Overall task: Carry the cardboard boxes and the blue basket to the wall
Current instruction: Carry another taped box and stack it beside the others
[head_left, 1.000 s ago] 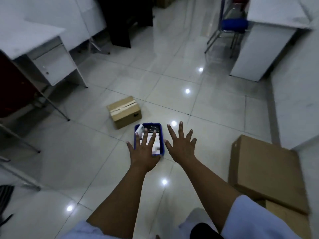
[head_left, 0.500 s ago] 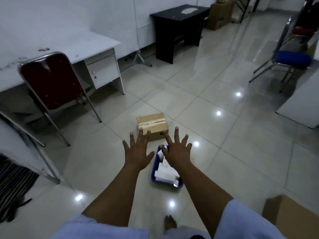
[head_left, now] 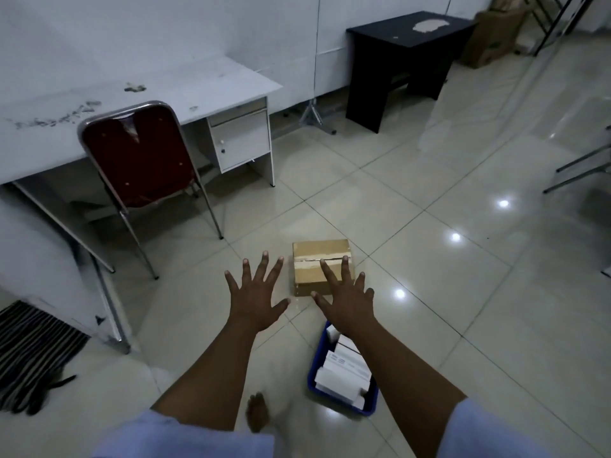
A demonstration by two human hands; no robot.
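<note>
Both the left hand [head_left: 256, 297] and the right hand [head_left: 347, 299] are spread wide, empty, above the glossy tiled floor [head_left: 463, 292]. The small brown taped cardboard box [head_left: 322, 259] lies just ahead; the blue plastic basket [head_left: 340, 403] of white packets, their print unreadable, sits under the right forearm.

Both arms stretched straight out in front, left hand [head_left: 256, 300] and right hand [head_left: 347, 300] side by side, palms down, fingers spread wide, holding nothing, with a bare foot [head_left: 258, 413] showing below.
</note>
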